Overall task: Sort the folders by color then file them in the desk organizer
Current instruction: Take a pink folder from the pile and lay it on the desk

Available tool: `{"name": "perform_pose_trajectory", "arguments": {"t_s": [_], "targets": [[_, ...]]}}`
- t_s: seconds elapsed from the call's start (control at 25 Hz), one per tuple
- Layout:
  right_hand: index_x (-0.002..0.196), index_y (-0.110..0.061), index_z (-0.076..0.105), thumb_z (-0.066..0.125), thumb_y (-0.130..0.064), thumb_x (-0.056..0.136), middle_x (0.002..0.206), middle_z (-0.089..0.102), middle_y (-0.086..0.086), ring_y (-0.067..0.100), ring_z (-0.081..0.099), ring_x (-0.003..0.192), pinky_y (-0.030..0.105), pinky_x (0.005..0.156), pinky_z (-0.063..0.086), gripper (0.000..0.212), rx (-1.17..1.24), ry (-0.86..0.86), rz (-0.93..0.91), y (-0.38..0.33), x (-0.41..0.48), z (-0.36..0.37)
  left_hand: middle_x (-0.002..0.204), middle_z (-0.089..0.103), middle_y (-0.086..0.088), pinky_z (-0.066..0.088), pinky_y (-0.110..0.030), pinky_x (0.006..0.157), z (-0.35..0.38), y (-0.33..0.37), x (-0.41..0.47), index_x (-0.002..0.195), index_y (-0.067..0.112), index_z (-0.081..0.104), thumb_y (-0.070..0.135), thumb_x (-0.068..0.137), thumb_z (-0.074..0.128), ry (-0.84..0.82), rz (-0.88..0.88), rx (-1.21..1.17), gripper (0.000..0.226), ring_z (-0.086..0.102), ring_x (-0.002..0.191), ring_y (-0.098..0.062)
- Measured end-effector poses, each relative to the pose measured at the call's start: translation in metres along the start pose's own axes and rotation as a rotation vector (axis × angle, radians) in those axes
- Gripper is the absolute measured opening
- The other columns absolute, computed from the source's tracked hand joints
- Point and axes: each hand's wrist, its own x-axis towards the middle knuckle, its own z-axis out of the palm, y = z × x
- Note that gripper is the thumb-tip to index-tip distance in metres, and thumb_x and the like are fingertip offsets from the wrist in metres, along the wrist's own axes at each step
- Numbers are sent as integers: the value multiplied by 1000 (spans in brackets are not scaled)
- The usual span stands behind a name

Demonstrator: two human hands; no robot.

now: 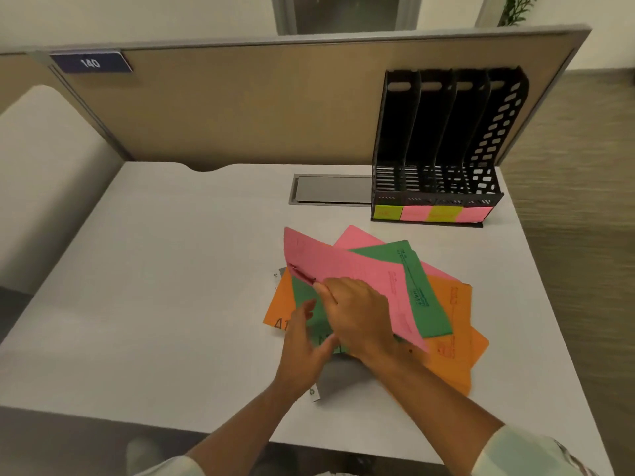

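Right hand (357,314) grip pinched the top pink paper folder (347,269) lifted off the mixed pile, left hand (305,348) grip open on a green folder (305,304), empty black slotted desk organizer (443,142) well apart on the white counter (154,286)

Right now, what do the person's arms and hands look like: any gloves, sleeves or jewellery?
Both hands are bare: no gloves, rings or watch show on the left hand or the right hand. The forearms are uncovered too. Pale, light-coloured sleeves sit pushed up near the elbows at the bottom edge of the view. No cables or markings are visible.
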Motion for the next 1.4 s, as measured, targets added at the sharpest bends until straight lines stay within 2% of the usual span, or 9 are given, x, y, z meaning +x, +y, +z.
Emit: {"name": "perform_pose_trajectory", "arguments": {"t_s": [0.12,0.2,0.32,0.44,0.68,0.88,1.0,1.24,1.4], "targets": [[91,-25,66,34,-50,107,81,68,-9,15,64,73,36,66,55,44,160,-85,82,-44,26,-2,116,67,13,53,-19,93,7,24,15,129,26,53,33,97,63,-117,-58,-239,34,63,111,5],[91,-25,61,36,-43,108,78,65,-8,15,62,68,40,64,56,35,185,-123,55,-62,39,4,111,63,2,54,-21,97,2,33,28,122,25,52,17,109,50,-32,-83,-263,16,61,110,-4],[114,-24,63,44,-32,107,100,70,-6,19,67,87,42,75,60,21,150,-110,140,-59,63,16,112,71,-2,63,-34,86,-38,31,50,129,23,57,12,109,51,75,-85,-393,24,70,102,-17],[135,-20,58,53,-25,101,130,66,0,23,64,111,42,94,55,35,143,-35,321,-32,86,27,120,76,0,65,-45,89,-89,19,68,133,25,58,12,108,53,46,-129,-497,28,75,111,-25],[148,-18,43,53,-34,104,137,60,6,26,63,110,42,91,53,47,332,-218,702,-4,108,56,127,77,-11,64,-54,89,-179,-8,114,130,22,67,33,106,64,-15,-175,-621,27,76,111,-37],[116,-22,67,53,-29,107,100,79,4,24,78,84,51,76,65,18,723,-303,738,-37,112,91,119,80,-15,66,-49,79,-245,-26,153,121,23,75,42,100,71,44,-268,-638,29,79,103,-40],[114,-21,72,59,-20,105,101,81,5,29,79,87,51,75,65,16,920,-246,784,-67,128,117,111,82,-13,67,-46,74,-282,-41,182,111,24,81,37,101,71,86,-338,-597,19,81,96,-37],[103,-19,72,57,-12,104,97,79,7,30,76,87,53,85,62,16,831,-140,877,-112,182,193,98,84,-5,64,-38,70,-348,-84,237,106,20,81,14,102,62,42,-547,-328,20,83,81,-23],[107,-22,69,54,-16,105,102,76,8,29,74,88,54,85,62,15,781,-172,928,-136,222,239,94,85,-2,62,-34,64,-384,-116,257,111,25,75,-8,94,55,33,-642,-229,42,83,81,-23]]}}
